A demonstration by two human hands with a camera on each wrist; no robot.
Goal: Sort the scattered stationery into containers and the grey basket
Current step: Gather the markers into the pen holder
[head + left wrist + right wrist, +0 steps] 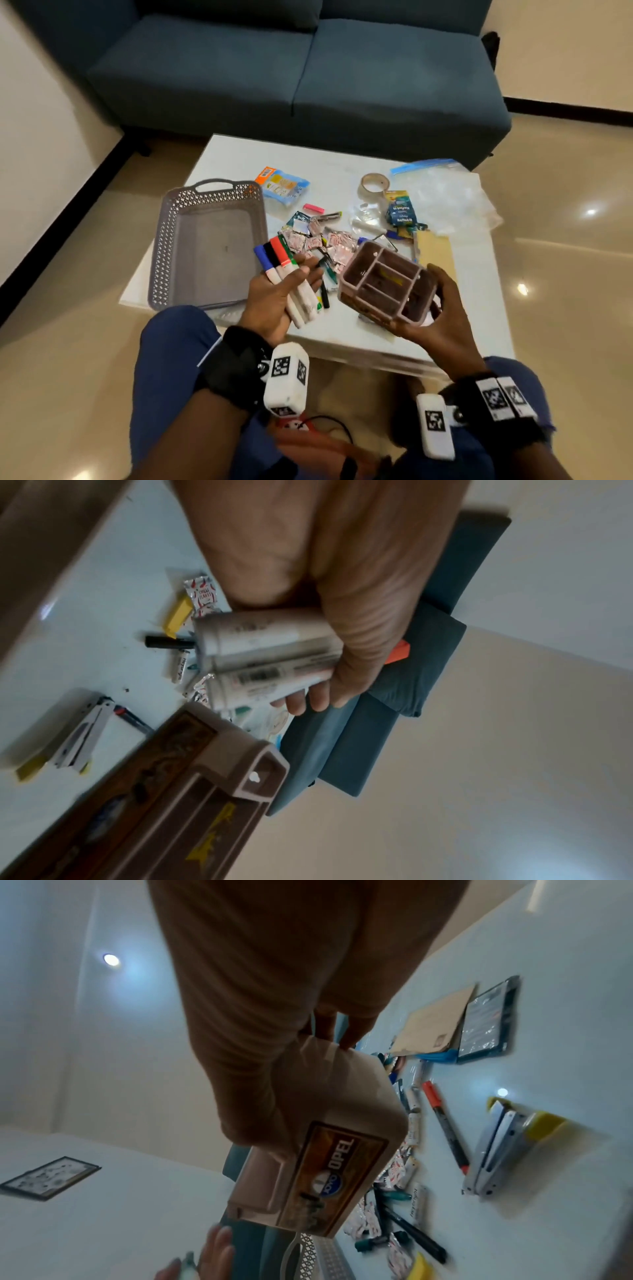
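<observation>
Left hand (274, 301) curls around four smooth cylindrical markers (291, 274); right hand (442, 315) clasps the boxy, compartmented plastic organizer (387, 284).

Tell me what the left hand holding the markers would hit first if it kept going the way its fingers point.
Probably the scattered red-and-white sachets on the white table; depth is unclear, so the left hand may pass above them.

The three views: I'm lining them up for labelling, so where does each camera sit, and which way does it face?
Head: on the head, facing down at the table; both hands, wrists and knees show.
Left wrist: along the left hand, which grips markers.
Right wrist: along the right hand, which holds the brown organiser.
Shared: the organiser shows in all three; both wrist views catch the stapler.
</observation>
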